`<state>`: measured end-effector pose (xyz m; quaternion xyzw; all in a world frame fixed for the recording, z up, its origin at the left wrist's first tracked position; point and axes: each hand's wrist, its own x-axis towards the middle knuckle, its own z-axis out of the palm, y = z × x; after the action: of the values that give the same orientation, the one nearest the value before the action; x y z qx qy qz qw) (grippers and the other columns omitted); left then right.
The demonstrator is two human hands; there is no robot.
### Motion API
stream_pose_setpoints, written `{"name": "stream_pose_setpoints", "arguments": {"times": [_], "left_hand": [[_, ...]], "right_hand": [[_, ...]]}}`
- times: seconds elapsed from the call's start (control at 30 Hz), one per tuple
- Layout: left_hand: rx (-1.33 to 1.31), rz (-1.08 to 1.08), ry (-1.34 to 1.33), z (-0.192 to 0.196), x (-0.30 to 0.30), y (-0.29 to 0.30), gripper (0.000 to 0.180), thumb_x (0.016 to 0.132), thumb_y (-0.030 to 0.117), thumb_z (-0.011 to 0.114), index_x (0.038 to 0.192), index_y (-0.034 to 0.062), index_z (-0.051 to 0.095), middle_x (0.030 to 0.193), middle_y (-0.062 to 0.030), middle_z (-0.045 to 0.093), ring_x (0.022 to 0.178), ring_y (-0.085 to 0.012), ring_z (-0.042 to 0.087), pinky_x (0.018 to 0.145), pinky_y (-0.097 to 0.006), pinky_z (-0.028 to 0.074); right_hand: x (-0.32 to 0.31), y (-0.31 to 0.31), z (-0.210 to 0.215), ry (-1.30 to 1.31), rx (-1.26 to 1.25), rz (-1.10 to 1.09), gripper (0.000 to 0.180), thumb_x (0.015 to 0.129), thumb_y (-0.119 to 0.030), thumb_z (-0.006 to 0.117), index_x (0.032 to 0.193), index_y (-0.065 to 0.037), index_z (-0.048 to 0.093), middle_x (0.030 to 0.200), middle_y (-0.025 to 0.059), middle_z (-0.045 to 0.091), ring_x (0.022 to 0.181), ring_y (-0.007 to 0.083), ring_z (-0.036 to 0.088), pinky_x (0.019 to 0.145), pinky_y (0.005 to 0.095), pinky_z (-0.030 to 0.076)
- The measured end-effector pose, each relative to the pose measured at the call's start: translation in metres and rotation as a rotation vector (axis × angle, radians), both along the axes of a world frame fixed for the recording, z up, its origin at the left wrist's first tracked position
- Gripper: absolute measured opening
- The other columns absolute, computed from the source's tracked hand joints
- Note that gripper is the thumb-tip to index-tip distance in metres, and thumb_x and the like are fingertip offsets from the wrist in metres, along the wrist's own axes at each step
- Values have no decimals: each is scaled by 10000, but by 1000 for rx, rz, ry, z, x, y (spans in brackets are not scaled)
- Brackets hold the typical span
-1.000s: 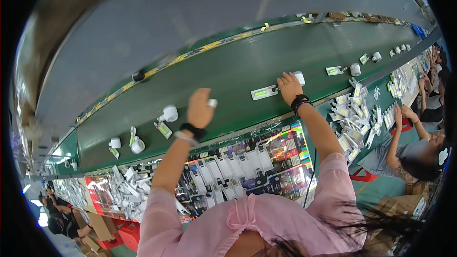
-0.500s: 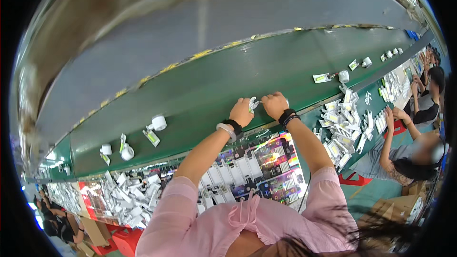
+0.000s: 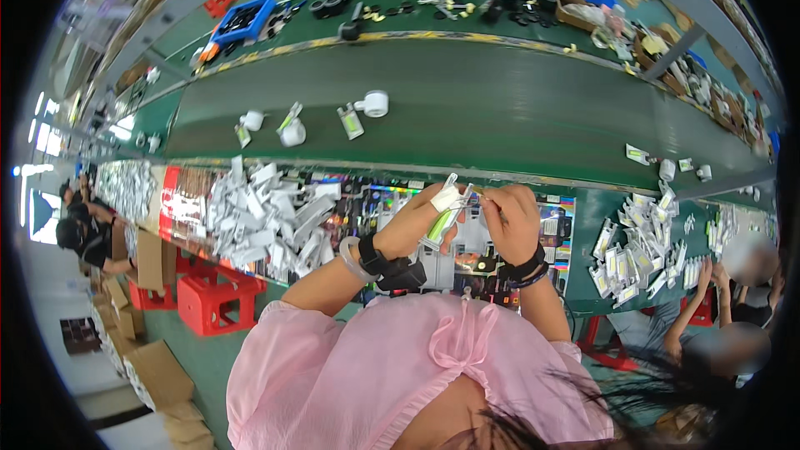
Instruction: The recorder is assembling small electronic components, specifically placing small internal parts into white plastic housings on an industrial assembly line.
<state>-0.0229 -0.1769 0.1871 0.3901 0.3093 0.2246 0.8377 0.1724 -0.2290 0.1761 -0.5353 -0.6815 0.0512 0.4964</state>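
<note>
My left hand (image 3: 408, 227) is closed around a small white plastic piece with a yellow-green strip (image 3: 439, 228), held tilted above the near worktable. My right hand (image 3: 515, 215) is beside it, thumb and fingers pinched near the piece's upper end; something thin and metallic-looking is at the fingertips, too small to name. Underneath lie shiny printed, colourful packages (image 3: 392, 200) with white flat pieces on them, partly hidden by my hands. To the left of my left arm spreads a heap of white plastic housings (image 3: 271, 212).
A green conveyor belt (image 3: 500, 100) runs across beyond my hands, carrying white round heads with strip pieces (image 3: 352, 122). Strip pieces are heaped (image 3: 637, 250) at right, near a co-worker's hands (image 3: 708, 273). Red stools (image 3: 218, 300) stand left. A blue bin (image 3: 243, 19) sits on the far bench.
Both hands have drawn back from over the belt to above the near table, with the strip piece in the left. My view has shifted, showing the far bench.
</note>
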Motion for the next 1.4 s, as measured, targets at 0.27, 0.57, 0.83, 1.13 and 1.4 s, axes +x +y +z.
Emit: {"name": "stream_pose_setpoints", "arguments": {"times": [0.27,0.57,0.83,1.13,1.4], "left_hand": [[58,201,36,10,-39,-55,348,1009,170,460,1335,52,443,944,-84,600,575,-152,581,481,-293,502],[248,109,-85,24,-52,-85,550,880,-15,343,1428,32,324,942,-67,581,673,-120,550,621,-270,486],[447,72,-31,34,-56,-91,498,993,104,461,1467,48,318,895,-32,558,738,-91,530,660,-252,462],[486,98,8,24,-58,-95,497,947,101,469,1433,51,378,940,-44,584,673,-76,527,572,-227,454],[627,178,23,26,-55,-99,499,993,176,546,1449,33,401,987,-26,575,766,-59,519,664,-209,446]], "right_hand": [[-58,-45,31,60,21,56,209,774,46,718,975,-3,690,915,118,680,787,282,629,700,368,502],[-71,-72,34,-4,64,103,189,781,29,728,936,-46,650,921,99,715,770,280,649,730,366,499],[-72,-73,41,-36,132,176,232,753,54,737,944,-40,647,917,103,660,811,291,595,740,379,473],[-75,-74,39,-32,141,134,246,725,25,758,936,-69,674,905,61,665,815,275,575,724,364,460],[-74,-76,41,-72,119,140,264,717,26,766,943,-70,670,896,52,659,817,272,574,772,384,444]]}}
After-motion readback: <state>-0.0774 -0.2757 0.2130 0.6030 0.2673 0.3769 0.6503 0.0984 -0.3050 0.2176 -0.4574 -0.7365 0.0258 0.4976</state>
